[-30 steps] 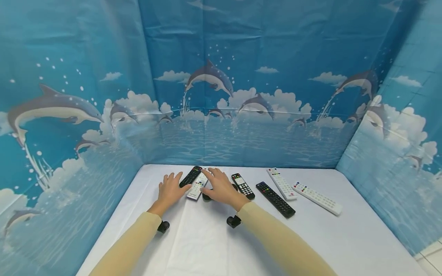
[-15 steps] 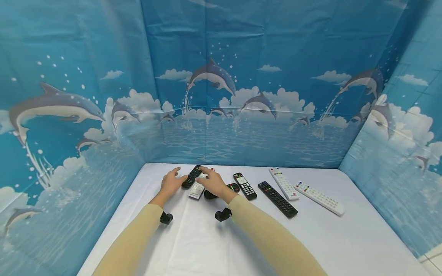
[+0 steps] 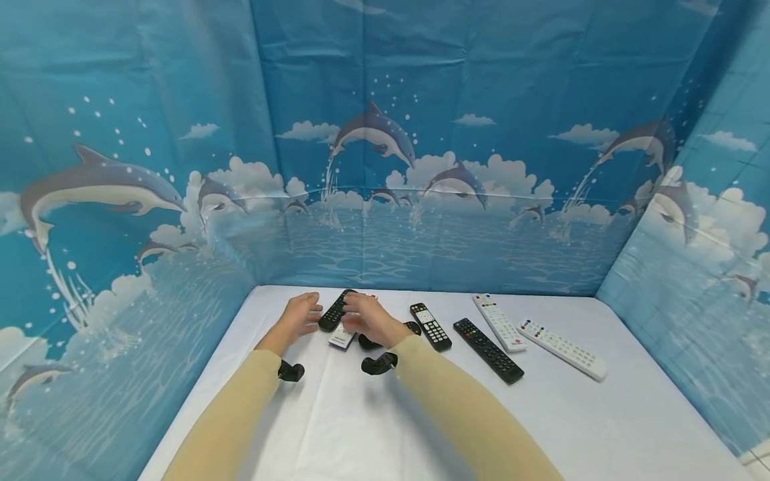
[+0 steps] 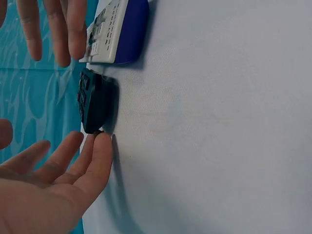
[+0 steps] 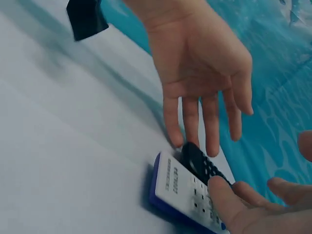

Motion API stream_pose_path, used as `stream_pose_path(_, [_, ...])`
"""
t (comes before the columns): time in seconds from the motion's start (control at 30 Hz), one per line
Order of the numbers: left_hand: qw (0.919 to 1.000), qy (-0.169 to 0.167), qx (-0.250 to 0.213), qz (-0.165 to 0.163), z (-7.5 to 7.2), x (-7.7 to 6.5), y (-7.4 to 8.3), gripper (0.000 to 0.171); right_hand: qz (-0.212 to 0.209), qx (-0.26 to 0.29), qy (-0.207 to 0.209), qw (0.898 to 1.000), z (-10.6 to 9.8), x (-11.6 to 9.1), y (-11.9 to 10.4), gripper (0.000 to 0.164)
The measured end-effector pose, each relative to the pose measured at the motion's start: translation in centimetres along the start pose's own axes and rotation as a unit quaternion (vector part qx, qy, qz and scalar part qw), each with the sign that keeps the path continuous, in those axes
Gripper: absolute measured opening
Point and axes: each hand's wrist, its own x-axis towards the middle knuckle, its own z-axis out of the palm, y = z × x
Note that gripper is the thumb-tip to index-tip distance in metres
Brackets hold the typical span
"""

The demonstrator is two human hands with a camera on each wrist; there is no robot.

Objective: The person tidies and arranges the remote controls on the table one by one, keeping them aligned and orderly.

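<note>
My left hand stands just left of a black remote control. Its fingers are extended, and in the left wrist view the fingertips reach the near end of that remote, touching or nearly so. Opposite, my right hand hangs over a white remote control with a blue underside, hiding much of it. The right fingers are loosely extended, the palm toward the left hand. Neither hand holds anything. The two remotes lie side by side on the white table. Another black remote control is partly covered by the right hand and wrist.
Further right lie a black remote with a pale keypad, a long black remote and two white remotes, one upright-angled, one slanting. A blue dolphin curtain borders the white tabletop at back and sides.
Both hands have turned from palms down to palms facing each other. The right hand has shifted left, uncovering part of the black remote beneath it. The remotes appear not to have moved.
</note>
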Motion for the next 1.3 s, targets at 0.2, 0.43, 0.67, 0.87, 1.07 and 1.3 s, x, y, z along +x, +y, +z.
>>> stream_pose_path(0.2, [0.9974,-0.023,-0.055,-0.041,-0.5,0.3,0.0,0.059,0.071,0.185,-0.028,0.98,0.3,0.2,-0.2,0.067])
stream_pose_path(0.43, [0.9959,-0.037,-0.052,-0.063,-0.8,0.4,-0.1,0.055,0.116,0.193,-0.023,0.974,0.4,0.4,-1.3,0.072])
stream_pose_path(0.67, [0.9973,-0.019,-0.028,-0.066,-0.2,0.4,-0.2,0.05,0.148,0.191,-0.028,0.97,0.7,0.5,-1.6,0.07])
stream_pose_path(0.87, [0.998,0.005,-0.025,-0.059,-0.3,0.5,-0.5,0.043,0.142,0.219,-0.013,0.965,1.6,0.4,-1.2,0.067])
stream_pose_path(1.07, [0.9965,0.025,-0.03,-0.074,-1.1,0.4,-1.0,0.029,0.133,0.178,0.026,0.975,2.2,0.2,-0.8,0.061])
stream_pose_path(1.3, [0.9954,0.01,-0.066,-0.068,-1.7,-0.1,-1.3,0.033,0.098,0.08,0.054,0.99,2.1,0.2,0.5,0.042])
